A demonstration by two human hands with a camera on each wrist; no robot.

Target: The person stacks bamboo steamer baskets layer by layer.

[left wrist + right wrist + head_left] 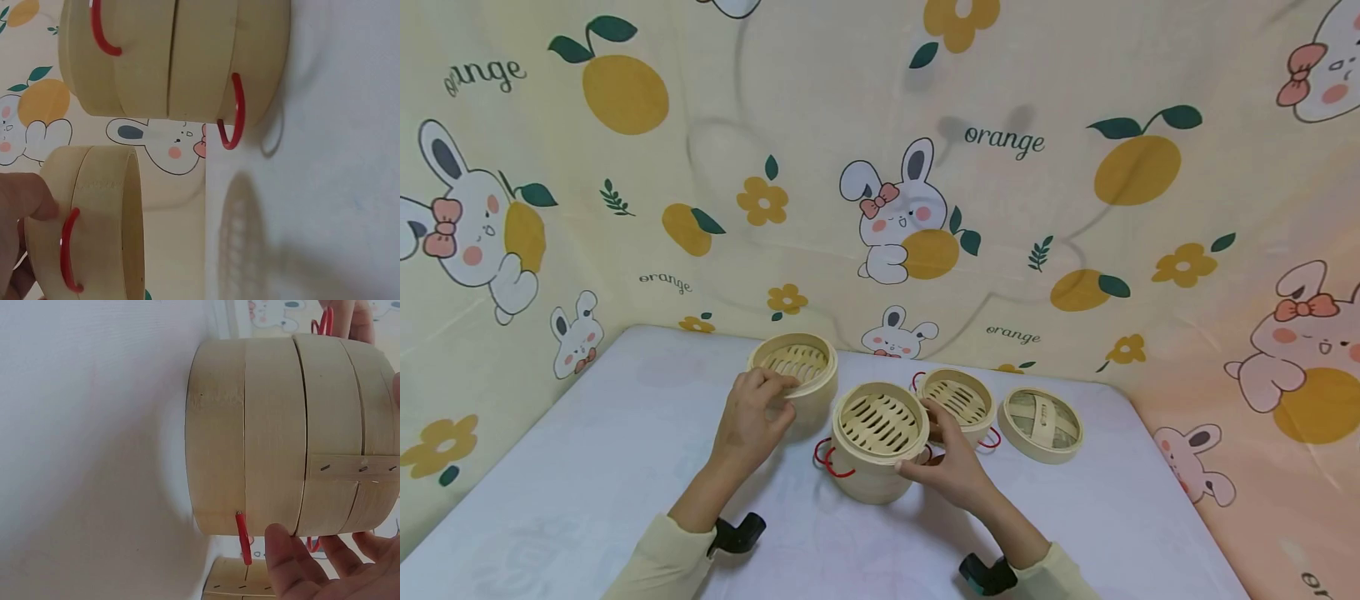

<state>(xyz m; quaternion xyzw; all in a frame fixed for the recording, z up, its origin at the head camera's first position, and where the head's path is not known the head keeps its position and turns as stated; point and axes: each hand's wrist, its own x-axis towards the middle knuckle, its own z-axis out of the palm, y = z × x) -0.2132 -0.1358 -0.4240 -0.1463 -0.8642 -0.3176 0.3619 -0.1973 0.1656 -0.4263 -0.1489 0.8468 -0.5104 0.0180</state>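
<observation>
Two-high steamer stack (880,479), pale wood, sitting upright on the white table (820,550), slatted floor of the top basket facing up. Using the stack as reference for everything. Right hand (958,467) grips the stack's right side: thumb on the near wall, fingers wrapped toward the back. Left hand (754,417) is behind and left of the stack, gripping a single basket (812,400) by its near-left wall, thumb on the outside; slats show down inside the rim. From low on the left side I see that basket is up off the table, apart from the stack, with a shadow (240,231) on the cloth. Stack carries red handles (240,109) on its left, one per tier; another red one shows on its right, by the right hand. Another basket (957,398), also with red handles, is just behind and right of the stack; fingers block the gap, can't tell if they touch. Round lid (1042,423) with a flat cross strip lies farther right of the stack, near that basket. Behind the stack, backdrop cloth (760,275) printed with rabbits, oranges and flowers.
</observation>
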